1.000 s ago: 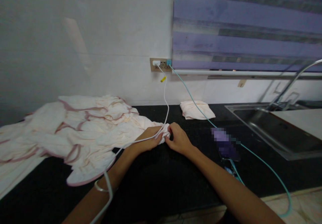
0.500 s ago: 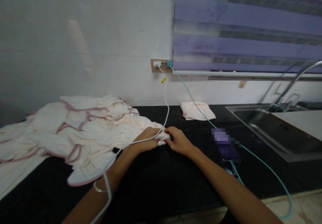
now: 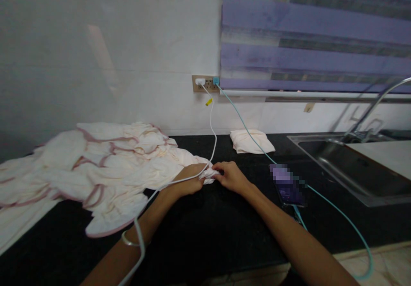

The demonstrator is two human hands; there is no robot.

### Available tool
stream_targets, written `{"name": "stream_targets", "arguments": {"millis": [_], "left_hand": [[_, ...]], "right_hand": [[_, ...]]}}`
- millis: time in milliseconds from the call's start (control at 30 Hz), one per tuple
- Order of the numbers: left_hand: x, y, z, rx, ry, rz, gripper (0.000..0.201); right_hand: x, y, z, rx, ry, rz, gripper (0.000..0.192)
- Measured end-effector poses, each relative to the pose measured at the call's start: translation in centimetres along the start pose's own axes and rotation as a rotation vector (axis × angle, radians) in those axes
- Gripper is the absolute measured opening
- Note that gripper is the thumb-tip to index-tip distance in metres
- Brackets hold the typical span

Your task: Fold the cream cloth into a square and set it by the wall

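White cloth [image 3: 210, 173] edged in pink is pinched at one corner between the left hand [image 3: 189, 181] and right hand [image 3: 231, 177], held close together; the remainder is spread leftward over the black tabletop [image 3: 205, 230].

You are working with both forearms bare from the bottom edge of the view to the fingers, with no sleeve showing on either. Your left hand [image 3: 189, 182] and your right hand [image 3: 231, 177] are wearing no gloves, and no ring can be made out on the fingers that show. You are wearing one thin, pale metallic bangle [image 3: 128, 239] on your left wrist, sitting loosely as a narrow hoop with a faint shine. Your right wrist is carrying no band or watch. Your fingernails are too small and blurred to tell apart.
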State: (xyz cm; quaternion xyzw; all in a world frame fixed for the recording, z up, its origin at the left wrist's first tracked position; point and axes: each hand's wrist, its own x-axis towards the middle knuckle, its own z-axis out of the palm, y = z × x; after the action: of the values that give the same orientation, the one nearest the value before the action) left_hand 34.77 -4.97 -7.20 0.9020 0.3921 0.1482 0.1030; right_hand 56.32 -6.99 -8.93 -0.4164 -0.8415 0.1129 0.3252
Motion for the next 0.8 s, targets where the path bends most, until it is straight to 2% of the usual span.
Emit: {"name": "stream_targets", "arguments": {"millis": [133, 233, 333, 500, 567, 667, 733, 800], "left_hand": [[0.1, -0.3, 0.4, -0.020, 0.085, 0.062, 0.030], [0.2, -0.4, 0.4, 0.005, 0.150, 0.132, 0.038], [0.2, -0.4, 0.3, 0.018, 0.180, 0.134, 0.049], [0.1, -0.8, 0.2, 0.024, 0.159, 0.035, 0.071], [0.1, -1.5, 0.2, 0.050, 0.175, 0.015, 0.073], [0.2, -3.1, 0.1, 0.087, 0.225, 0.008, 0.069], [0.2, -4.1, -0.1, 0.094, 0.238, -0.077, 0.056], [0.2, -4.8, -0.2, 0.071, 0.213, -0.170, 0.038]], "right_hand": [[-0.1, 0.0, 0.3, -0.010, 0.040, 0.019, 0.023], [-0.2, 0.5, 0.6, 0.019, 0.088, -0.004, 0.034], [-0.2, 1.3, 0.6, 0.023, 0.132, -0.003, 0.042], [0.0, 1.8, 0.1, -0.041, 0.188, 0.068, 0.027], [0.1, 1.8, -0.5, -0.051, 0.311, 0.098, 0.024], [0.2, 1.8, -1.8, -0.057, 0.608, 0.188, 0.020], [0.1, 2.1, -2.9, -0.061, 0.792, 0.259, 0.019], [0.0, 2.6, -3.8, -0.067, 0.904, 0.307, 0.020]]}}
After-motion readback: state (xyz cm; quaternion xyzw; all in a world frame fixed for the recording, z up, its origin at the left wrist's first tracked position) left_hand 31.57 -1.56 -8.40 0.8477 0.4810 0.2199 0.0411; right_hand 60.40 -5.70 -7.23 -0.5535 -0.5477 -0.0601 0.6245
